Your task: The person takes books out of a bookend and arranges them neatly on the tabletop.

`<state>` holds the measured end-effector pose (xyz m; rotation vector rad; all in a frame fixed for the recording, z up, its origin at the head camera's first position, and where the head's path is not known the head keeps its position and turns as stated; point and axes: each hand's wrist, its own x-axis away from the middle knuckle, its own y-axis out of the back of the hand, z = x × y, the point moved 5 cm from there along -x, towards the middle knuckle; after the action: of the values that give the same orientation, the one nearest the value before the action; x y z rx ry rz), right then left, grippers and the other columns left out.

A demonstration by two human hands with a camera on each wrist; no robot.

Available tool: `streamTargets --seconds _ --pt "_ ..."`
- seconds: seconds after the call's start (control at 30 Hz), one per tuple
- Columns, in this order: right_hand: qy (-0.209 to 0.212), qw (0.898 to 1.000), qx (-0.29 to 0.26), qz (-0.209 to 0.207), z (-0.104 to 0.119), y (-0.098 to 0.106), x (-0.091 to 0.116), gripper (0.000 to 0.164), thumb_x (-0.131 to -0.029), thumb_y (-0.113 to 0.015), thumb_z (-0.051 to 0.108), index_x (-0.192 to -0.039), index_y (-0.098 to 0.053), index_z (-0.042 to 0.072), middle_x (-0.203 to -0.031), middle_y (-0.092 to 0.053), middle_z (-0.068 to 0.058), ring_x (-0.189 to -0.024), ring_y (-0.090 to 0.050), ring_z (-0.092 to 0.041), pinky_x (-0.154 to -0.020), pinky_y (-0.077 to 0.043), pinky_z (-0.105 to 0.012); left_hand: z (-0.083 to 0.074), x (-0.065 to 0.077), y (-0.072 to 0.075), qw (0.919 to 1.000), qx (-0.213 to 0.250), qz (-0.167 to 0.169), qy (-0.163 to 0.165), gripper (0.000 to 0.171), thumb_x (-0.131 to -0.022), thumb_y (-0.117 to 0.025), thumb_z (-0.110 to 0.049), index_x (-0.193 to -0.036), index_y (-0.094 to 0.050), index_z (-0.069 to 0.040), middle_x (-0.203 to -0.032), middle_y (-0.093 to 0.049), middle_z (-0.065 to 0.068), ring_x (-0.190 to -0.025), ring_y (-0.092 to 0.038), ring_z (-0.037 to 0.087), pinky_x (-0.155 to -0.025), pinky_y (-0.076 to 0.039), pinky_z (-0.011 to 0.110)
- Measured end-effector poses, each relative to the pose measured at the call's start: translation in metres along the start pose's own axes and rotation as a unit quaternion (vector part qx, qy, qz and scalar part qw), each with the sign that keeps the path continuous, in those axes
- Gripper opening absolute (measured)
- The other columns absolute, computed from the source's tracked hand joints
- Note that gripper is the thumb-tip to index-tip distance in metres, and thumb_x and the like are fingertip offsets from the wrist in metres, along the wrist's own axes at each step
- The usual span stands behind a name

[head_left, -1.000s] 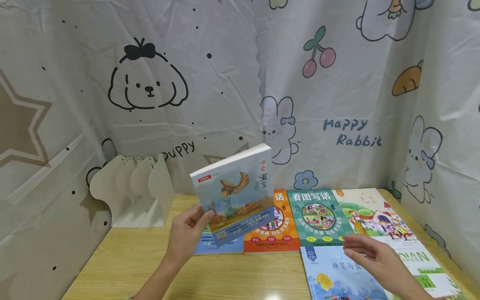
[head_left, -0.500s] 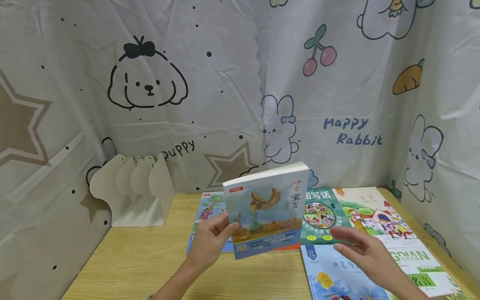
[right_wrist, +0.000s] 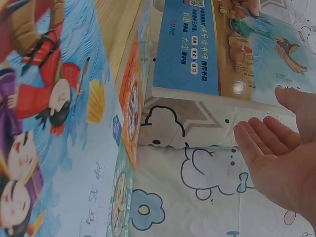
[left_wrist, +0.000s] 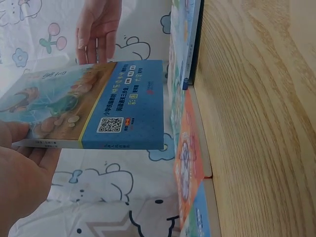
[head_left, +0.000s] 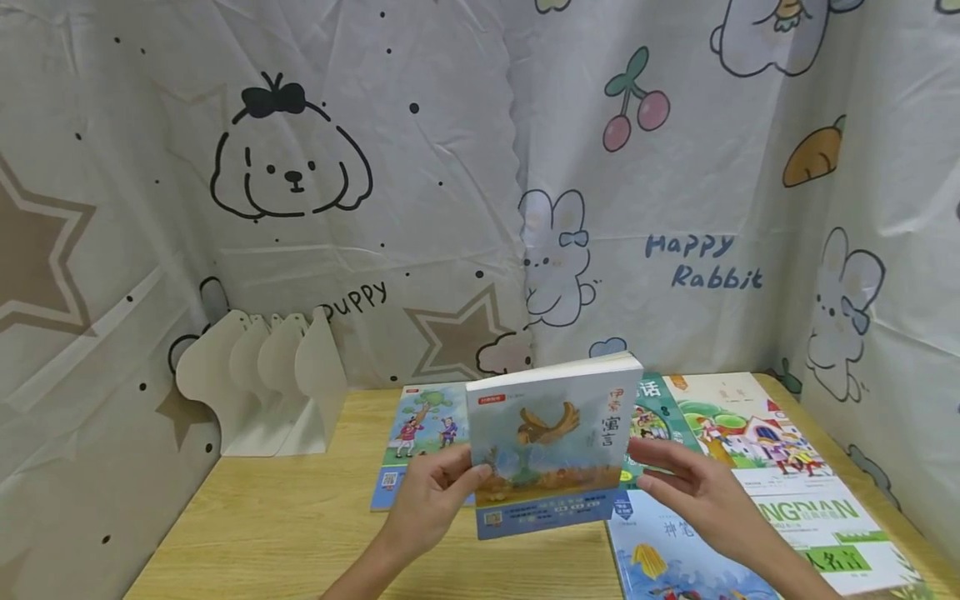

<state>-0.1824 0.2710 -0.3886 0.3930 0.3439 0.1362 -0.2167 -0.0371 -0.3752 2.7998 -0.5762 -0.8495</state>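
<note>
A thin paperback book (head_left: 551, 442) with a bird on its pale blue cover is held up over the table, tilted, pages' edge on top. My left hand (head_left: 431, 504) grips its left edge by the spine, thumb (left_wrist: 17, 131) on the front cover and fingers behind. My right hand (head_left: 693, 496) is at the book's right edge. In the right wrist view that hand (right_wrist: 286, 158) has its fingers extended and thumb spread, with a small gap to the book. Below it lies a blue picture book (head_left: 667, 546).
A blue book with a tree (head_left: 423, 421), a green book (head_left: 656, 412), a cartoon-house book (head_left: 750, 425) and a white-green book (head_left: 817, 517) lie on the wooden table (head_left: 247, 533). An orange book (left_wrist: 190, 140) shows in the left wrist view. A cream book rack (head_left: 262, 396) stands back left.
My left hand has carried the book right and down, uncovering the tree book and covering the orange one. My right hand has moved slightly left and up to the book's edge.
</note>
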Motion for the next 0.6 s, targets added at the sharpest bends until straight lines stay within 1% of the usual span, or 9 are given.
streamTargets --seconds 0.03,0.07,0.1,0.13,0.23,0.27,0.3,0.47,0.6 --pt "-0.001 1.0 -0.002 0.001 0.0013 -0.0009 -0.0007 0.039 -0.099 -0.064 0.012 -0.135 -0.056 -0.003 -0.128 -0.062 -0.02 -0.112 -0.062 -0.005 -0.086 -0.053 -0.025 -0.0003 -0.0001 -0.0007 1.0 0.002 0.003 -0.001 0.01 -0.098 -0.063 -0.008 -0.098 -0.072 -0.003 -0.052 -0.041 0.004 -0.044 -0.024 0.008 -0.041 -0.025 0.025" --pt "-0.002 1.0 -0.005 0.002 0.0024 -0.0017 -0.0014 0.04 -0.099 -0.064 0.011 -0.136 -0.056 -0.003 -0.127 -0.062 -0.021 -0.111 -0.062 -0.006 -0.086 -0.054 -0.025 -0.001 -0.0003 -0.0011 1.0 0.005 0.006 -0.003 0.011 -0.098 -0.063 -0.007 -0.102 -0.073 -0.003 -0.052 -0.042 0.003 -0.044 -0.024 0.007 -0.041 -0.025 0.025" --pt "-0.001 1.0 -0.008 0.004 0.0034 -0.0026 -0.0022 0.04 -0.099 -0.064 0.011 -0.136 -0.055 -0.004 -0.127 -0.062 -0.021 -0.111 -0.063 -0.007 -0.086 -0.054 -0.026 -0.0016 -0.0005 -0.0017 0.9999 0.006 0.009 -0.005 0.011 -0.098 -0.063 -0.007 -0.101 -0.073 -0.003 -0.052 -0.041 0.002 -0.044 -0.024 0.007 -0.041 -0.025 0.025" --pt "-0.001 1.0 -0.01 0.005 0.0041 -0.0034 -0.003 0.041 -0.099 -0.064 0.011 -0.136 -0.055 -0.004 -0.127 -0.062 -0.022 -0.111 -0.063 -0.009 -0.087 -0.054 -0.027 -0.0021 -0.0007 -0.002 0.9999 0.004 0.01 -0.007 0.01 -0.098 -0.063 -0.008 -0.1 -0.072 -0.004 -0.051 -0.034 0.002 -0.044 -0.024 0.006 -0.041 -0.024 0.024" --pt "-0.007 1.0 -0.004 0.001 0.0057 -0.0044 -0.0052 0.044 -0.099 -0.065 0.013 -0.138 -0.053 -0.004 -0.128 -0.061 -0.021 -0.113 -0.063 -0.012 -0.088 -0.054 -0.027 -0.0034 -0.001 -0.0027 0.9998 0.01 0.015 -0.01 0.01 -0.098 -0.063 -0.007 -0.1 -0.072 -0.004 -0.052 -0.033 0.0 -0.044 -0.024 0.005 -0.041 -0.024 0.024" --pt "-0.01 1.0 -0.002 0.0 0.0059 -0.0045 -0.0058 0.044 -0.099 -0.064 0.013 -0.138 -0.052 -0.003 -0.129 -0.061 -0.021 -0.113 -0.063 -0.014 -0.088 -0.054 -0.027 -0.004 -0.001 -0.0026 0.9997 0.014 0.016 -0.011 0.012 -0.098 -0.062 -0.006 -0.104 -0.073 -0.003 -0.052 -0.035 0.0 -0.044 -0.024 0.006 -0.04 -0.024 0.024" --pt "-0.014 1.0 0.0 -0.002 0.0061 -0.0047 -0.0065 0.044 -0.099 -0.065 0.014 -0.138 -0.053 -0.003 -0.128 -0.062 -0.02 -0.113 -0.064 -0.014 -0.087 -0.054 -0.027 -0.0046 -0.0009 -0.0026 0.9996 0.017 0.017 -0.013 0.012 -0.098 -0.062 -0.005 -0.104 -0.073 -0.003 -0.052 -0.035 0.001 -0.043 -0.024 0.006 -0.04 -0.024 0.024" --pt "-0.017 1.0 -0.002 0.005 0.008 -0.006 -0.0092 0.038 -0.099 -0.065 0.016 -0.132 -0.059 -0.002 -0.122 -0.066 -0.019 -0.104 -0.068 -0.016 -0.082 -0.056 -0.03 -0.0071 -0.0008 -0.0028 0.9989 0.032 0.025 -0.023 0.013 -0.098 -0.06 0.0 -0.103 -0.072 0.001 -0.051 -0.036 0.005 -0.042 -0.025 0.011 -0.039 -0.025 0.024" --pt "-0.01 1.0 0.007 0.015 0.009 -0.0056 -0.01 0.032 -0.1 -0.063 0.016 -0.127 -0.063 -0.002 -0.116 -0.068 -0.016 -0.098 -0.07 -0.014 -0.08 -0.057 -0.03 -0.0073 -0.0003 -0.0034 0.9984 0.041 0.032 -0.021 0.011 -0.099 -0.059 0.001 -0.095 -0.07 0.0 -0.052 -0.034 0.006 -0.042 -0.025 0.012 -0.04 -0.025 0.026"
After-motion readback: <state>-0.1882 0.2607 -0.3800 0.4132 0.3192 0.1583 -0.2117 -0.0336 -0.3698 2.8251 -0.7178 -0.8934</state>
